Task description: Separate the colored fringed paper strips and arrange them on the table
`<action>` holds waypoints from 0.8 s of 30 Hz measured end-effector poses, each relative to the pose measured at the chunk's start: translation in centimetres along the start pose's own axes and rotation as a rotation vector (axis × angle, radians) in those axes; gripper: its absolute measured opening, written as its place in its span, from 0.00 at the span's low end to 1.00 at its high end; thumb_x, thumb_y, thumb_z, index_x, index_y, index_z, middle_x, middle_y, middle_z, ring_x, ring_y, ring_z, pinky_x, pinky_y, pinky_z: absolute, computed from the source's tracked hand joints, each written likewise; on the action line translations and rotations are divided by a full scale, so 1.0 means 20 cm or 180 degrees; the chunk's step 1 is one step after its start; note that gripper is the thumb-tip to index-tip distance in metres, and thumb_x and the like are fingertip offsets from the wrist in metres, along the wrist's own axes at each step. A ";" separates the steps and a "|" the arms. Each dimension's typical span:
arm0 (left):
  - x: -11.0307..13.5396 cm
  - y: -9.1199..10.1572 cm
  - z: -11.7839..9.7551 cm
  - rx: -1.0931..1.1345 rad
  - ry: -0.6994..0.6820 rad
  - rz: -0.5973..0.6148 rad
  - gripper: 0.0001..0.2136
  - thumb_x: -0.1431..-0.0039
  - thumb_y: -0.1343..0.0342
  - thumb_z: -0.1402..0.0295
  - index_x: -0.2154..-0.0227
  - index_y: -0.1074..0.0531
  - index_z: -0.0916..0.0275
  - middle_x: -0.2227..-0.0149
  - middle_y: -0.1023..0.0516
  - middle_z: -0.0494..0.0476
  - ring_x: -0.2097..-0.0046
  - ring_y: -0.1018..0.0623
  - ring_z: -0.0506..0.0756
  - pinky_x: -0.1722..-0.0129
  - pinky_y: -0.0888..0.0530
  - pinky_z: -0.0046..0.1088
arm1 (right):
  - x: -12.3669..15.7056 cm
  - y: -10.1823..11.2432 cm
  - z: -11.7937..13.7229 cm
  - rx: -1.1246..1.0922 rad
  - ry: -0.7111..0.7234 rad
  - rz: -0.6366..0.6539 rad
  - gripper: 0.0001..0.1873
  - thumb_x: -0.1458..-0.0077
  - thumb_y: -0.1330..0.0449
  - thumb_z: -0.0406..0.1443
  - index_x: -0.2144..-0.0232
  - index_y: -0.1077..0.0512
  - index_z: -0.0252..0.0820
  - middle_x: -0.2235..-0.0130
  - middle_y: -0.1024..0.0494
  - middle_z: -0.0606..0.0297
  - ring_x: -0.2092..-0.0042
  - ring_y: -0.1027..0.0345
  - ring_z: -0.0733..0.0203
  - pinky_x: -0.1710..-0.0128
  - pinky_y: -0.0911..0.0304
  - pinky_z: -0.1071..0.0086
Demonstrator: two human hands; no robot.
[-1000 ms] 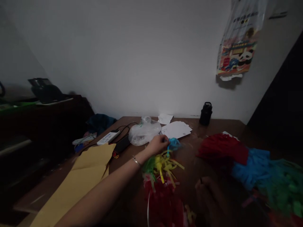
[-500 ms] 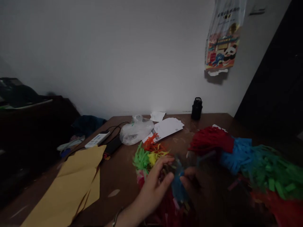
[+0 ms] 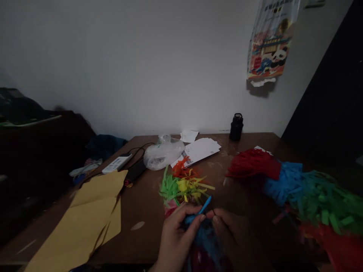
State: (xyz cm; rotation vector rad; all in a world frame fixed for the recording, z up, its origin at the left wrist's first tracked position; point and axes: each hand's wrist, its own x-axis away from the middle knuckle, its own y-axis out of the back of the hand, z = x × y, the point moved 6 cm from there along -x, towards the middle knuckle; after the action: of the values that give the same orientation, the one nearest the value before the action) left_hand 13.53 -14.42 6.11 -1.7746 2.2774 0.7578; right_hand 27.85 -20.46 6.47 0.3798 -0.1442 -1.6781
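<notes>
Low in the middle of the view, my left hand and my right hand are both closed on a bundle of blue fringed paper, fingertips pinched at its top, where one blue strip sticks up. Just beyond my hands, on the brown table, lies a mixed tuft of green, yellow and orange paper strips. Something red shows dimly below the blue bundle, at the frame's bottom edge.
Large fringed piles lie to the right: red, blue, green. Yellow-brown envelopes lie at the left. Farther back are a clear plastic bag, white papers, a black bottle, a white power strip. A printed bag hangs on the wall.
My left hand came back from the table's middle with the blue paper. Both hands have since closed together on it, and the view has swung slightly.
</notes>
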 end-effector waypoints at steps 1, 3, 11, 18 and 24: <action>0.00 0.00 0.00 -0.0039 -0.0060 -0.0053 0.04 0.44 0.38 0.65 0.69 0.22 0.59 0.71 0.19 0.51 0.68 0.21 0.53 0.67 0.27 0.24 | 0.00 -0.01 0.00 0.0033 0.0025 0.0038 0.23 0.36 0.55 0.50 0.62 0.25 0.43 0.72 0.23 0.65 0.72 0.30 0.64 0.72 0.40 0.74; 0.01 0.01 -0.01 -0.0105 -0.0190 -0.0118 0.03 0.44 0.38 0.66 0.70 0.23 0.59 0.72 0.20 0.50 0.69 0.21 0.53 0.68 0.27 0.23 | -0.01 -0.02 0.00 0.0122 0.0086 0.0138 0.23 0.35 0.55 0.48 0.65 0.26 0.42 0.73 0.24 0.65 0.72 0.31 0.64 0.72 0.42 0.74; 0.04 0.00 -0.07 -0.0473 -0.0924 -0.0062 0.05 0.41 0.41 0.74 0.64 0.25 0.58 0.68 0.21 0.52 0.66 0.21 0.52 0.66 0.25 0.23 | -0.03 -0.01 -0.03 -0.0114 0.0000 0.0371 0.22 0.36 0.52 0.47 0.72 0.28 0.40 0.74 0.29 0.67 0.72 0.36 0.64 0.72 0.45 0.74; 0.13 -0.06 -0.06 -0.0896 -0.2069 0.0562 0.10 0.38 0.48 0.77 0.55 0.28 0.61 0.65 0.21 0.60 0.62 0.22 0.56 0.62 0.25 0.29 | -0.05 -0.07 -0.24 -0.1275 -0.0795 0.0466 0.20 0.41 0.46 0.50 0.58 0.28 0.42 0.78 0.36 0.75 0.78 0.46 0.68 0.78 0.49 0.76; 0.19 -0.22 -0.01 -0.0790 -0.1976 0.1830 0.08 0.35 0.48 0.64 0.66 0.24 0.53 0.70 0.21 0.53 0.66 0.23 0.53 0.63 0.27 0.25 | -0.07 0.13 -0.23 -0.0285 0.0153 -0.0758 0.14 0.42 0.43 0.47 0.71 0.28 0.45 0.68 0.25 0.64 0.64 0.31 0.59 0.60 0.36 0.68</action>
State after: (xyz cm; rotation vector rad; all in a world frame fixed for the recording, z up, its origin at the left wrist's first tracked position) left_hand 16.70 -18.64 3.40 -0.7374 2.2855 1.4878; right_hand 31.88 -18.97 3.23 0.3809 0.0126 -1.9009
